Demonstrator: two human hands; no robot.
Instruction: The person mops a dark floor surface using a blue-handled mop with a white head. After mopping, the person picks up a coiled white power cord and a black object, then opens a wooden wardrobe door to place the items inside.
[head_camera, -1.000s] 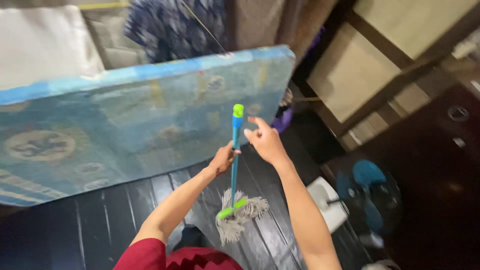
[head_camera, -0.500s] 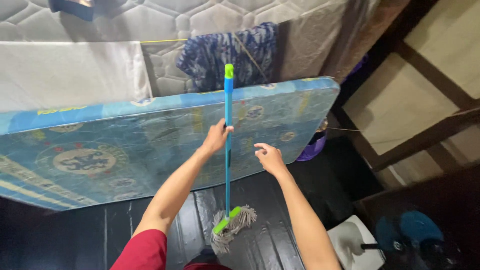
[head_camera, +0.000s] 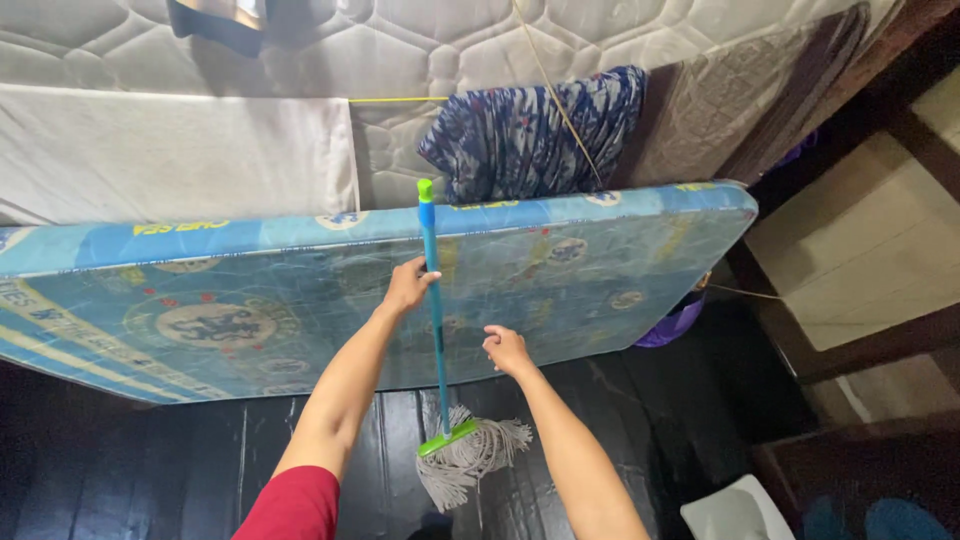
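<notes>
My left hand (head_camera: 408, 285) grips the blue handle of a mop (head_camera: 434, 320) well above its middle, holding it nearly upright. The handle ends in a green cap, and a green clamp carries the grey string head (head_camera: 468, 457), which rests on the dark plank floor (head_camera: 200, 460). My right hand (head_camera: 506, 351) hovers just right of the handle, fingers loosely curled, holding nothing. Behind the mop a thin blue patterned mattress (head_camera: 250, 300) stands on edge, leaning back.
A quilted white mattress (head_camera: 400, 50) leans behind, with a white sheet (head_camera: 170, 155) and a blue patterned cloth (head_camera: 530, 130) hanging on a yellow line. A purple object (head_camera: 668, 327) sits by the mattress corner. A white base (head_camera: 730, 510) and dark wooden furniture (head_camera: 870, 330) stand at right.
My right hand has let go of the handle and dropped lower beside it. My left hand slid higher up the handle. The view tilted up and the mop stands more upright.
</notes>
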